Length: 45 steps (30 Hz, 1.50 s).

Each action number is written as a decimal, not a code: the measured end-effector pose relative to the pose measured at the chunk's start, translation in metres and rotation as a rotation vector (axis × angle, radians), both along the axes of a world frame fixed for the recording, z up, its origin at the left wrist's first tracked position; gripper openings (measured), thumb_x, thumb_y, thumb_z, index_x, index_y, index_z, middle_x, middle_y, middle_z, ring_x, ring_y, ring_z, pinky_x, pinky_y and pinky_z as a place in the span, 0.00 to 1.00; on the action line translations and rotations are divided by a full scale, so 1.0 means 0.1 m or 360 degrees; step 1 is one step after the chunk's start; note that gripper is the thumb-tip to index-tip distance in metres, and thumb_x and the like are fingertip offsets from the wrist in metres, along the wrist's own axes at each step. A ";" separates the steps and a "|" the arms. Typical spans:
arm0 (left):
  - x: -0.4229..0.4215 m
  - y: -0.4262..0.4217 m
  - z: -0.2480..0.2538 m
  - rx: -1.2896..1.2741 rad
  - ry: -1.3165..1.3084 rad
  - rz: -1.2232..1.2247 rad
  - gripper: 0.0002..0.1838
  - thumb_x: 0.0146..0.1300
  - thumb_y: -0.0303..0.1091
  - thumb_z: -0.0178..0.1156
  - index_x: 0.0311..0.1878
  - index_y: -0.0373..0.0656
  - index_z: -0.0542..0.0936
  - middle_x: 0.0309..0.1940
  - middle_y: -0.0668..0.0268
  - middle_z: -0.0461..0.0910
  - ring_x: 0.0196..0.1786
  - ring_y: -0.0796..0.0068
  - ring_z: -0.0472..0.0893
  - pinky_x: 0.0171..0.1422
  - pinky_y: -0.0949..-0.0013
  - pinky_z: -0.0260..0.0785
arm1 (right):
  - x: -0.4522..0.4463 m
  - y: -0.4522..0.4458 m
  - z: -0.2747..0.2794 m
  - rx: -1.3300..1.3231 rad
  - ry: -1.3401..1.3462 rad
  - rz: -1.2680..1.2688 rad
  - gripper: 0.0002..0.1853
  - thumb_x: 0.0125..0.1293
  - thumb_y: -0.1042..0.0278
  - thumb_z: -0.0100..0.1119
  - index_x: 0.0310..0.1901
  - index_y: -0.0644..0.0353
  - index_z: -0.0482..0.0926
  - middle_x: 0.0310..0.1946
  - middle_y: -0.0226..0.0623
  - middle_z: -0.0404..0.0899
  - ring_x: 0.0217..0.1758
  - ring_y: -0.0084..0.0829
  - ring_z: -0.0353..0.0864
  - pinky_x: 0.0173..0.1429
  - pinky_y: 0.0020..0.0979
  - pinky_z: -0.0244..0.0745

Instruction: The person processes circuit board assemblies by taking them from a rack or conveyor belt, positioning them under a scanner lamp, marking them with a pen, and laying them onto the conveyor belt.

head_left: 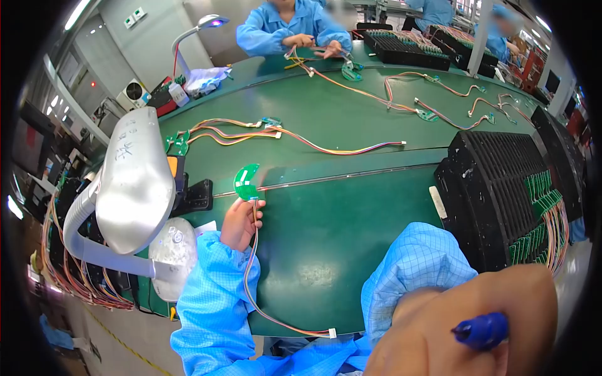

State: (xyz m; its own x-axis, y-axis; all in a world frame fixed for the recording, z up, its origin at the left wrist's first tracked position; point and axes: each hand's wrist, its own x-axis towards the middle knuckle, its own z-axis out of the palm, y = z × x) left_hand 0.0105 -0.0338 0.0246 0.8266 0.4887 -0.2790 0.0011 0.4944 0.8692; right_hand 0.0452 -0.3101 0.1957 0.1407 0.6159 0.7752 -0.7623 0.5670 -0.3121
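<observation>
Between the fingers of my left hand [238, 224] is a green crescent-shaped circuit board [246, 182], raised above the green bench. From its lower edge a bundle of thin wires [247, 279] hangs past my wrist, ending in a white connector [332, 333] near the bench's front edge. My right hand [464, 326] is very close to the camera at the lower right. It is closed around a blue marker [483, 331] whose dark tip points left. Much of the marker is hidden by the fingers.
A silver gooseneck lamp [135, 182] stands at my left. Black slotted racks [492, 169] holding boards stand at the right. Wired boards [179, 144] lie across the far bench [351, 113]. Opposite, a person in a blue smock [285, 28] handles wires.
</observation>
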 end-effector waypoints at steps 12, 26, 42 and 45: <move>-0.16 0.07 -0.02 -0.0120 -0.0040 0.0009 0.06 0.59 0.36 0.41 0.34 0.44 0.62 0.30 0.63 0.70 0.22 0.80 0.64 0.18 0.82 0.53 | 0.67 1.06 0.01 0.0098 -0.0026 -0.1943 0.05 0.56 0.72 0.41 0.34 0.61 0.63 0.19 0.35 0.65 0.20 0.25 0.63 0.26 0.24 0.61; -0.23 0.26 -0.04 -0.0201 -0.0129 -0.0043 0.11 0.59 0.42 0.40 0.37 0.45 0.64 0.28 0.66 0.71 0.22 0.82 0.64 0.19 0.81 0.54 | 2.14 2.56 -1.62 -0.1628 -0.2309 -0.2351 0.09 0.53 0.64 0.50 0.30 0.61 0.70 0.15 0.39 0.70 0.20 0.30 0.73 0.24 0.29 0.66; -0.23 0.27 -0.17 -0.0688 -0.0635 -0.0119 0.10 0.59 0.37 0.44 0.41 0.44 0.67 0.35 0.67 0.71 0.39 0.76 0.71 0.43 0.71 0.67 | 0.74 1.67 -0.56 -0.1652 -0.0514 -0.0711 0.09 0.61 0.65 0.39 0.35 0.60 0.66 0.09 0.23 0.58 0.15 0.16 0.57 0.33 0.23 0.59; -0.28 0.14 0.04 -0.0798 -0.0650 -0.0020 0.11 0.59 0.38 0.42 0.42 0.44 0.67 0.39 0.65 0.70 0.46 0.73 0.69 0.49 0.65 0.63 | 0.48 1.58 -0.56 -0.1645 -0.0367 -0.0522 0.08 0.62 0.64 0.37 0.34 0.58 0.66 0.09 0.23 0.56 0.16 0.16 0.56 0.34 0.23 0.61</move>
State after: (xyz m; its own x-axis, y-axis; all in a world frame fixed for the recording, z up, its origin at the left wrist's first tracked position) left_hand -0.0178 -0.0198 0.0288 0.9194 0.3704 -0.1325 -0.2726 0.8426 0.4644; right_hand 0.0929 -0.1520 0.1401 0.3338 0.9406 -0.0623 -0.4858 0.1150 -0.8664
